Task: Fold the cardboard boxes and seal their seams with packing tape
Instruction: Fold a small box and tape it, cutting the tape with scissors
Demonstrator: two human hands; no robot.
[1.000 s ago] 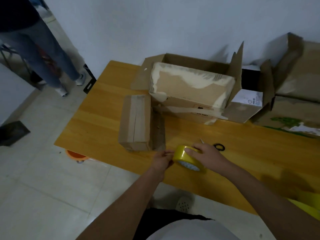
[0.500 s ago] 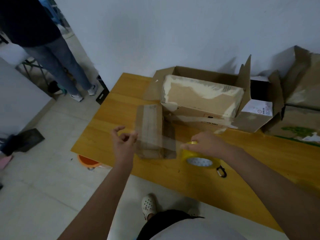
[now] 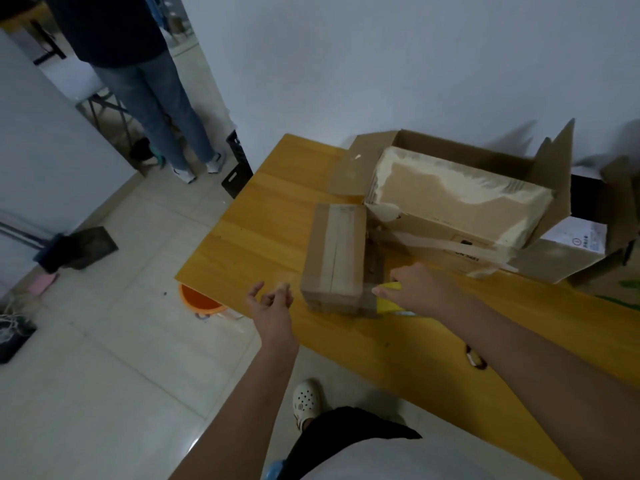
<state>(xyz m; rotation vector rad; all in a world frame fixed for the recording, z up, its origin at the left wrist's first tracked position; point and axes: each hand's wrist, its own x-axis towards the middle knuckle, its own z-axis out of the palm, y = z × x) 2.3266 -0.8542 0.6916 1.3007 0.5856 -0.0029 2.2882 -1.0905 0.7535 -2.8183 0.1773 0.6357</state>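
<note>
Pretty dim room, plain white wall [image 3: 381,64] behind a wooden table [image 3: 277,216] with a warm yellow-orange top, and pale glossy floor tiles [image 3: 121,358] everywhere else. There's an orange bucket [image 3: 199,301] tucked under the table's near corner, a black crate [image 3: 237,168] leaning by the wall, and a dark dustpan-looking thing [image 3: 86,245] on the floor to the left. A second person in jeans [image 3: 156,98] stands at the back near a metal-framed stand [image 3: 104,105].

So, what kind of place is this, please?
Probably a plain indoor room used as a makeshift packing area, not a proper warehouse. A wooden table against a bare white wall holds several used cardboard boxes, the floor is tiled, and the right hand holds yellow packing tape.
</note>
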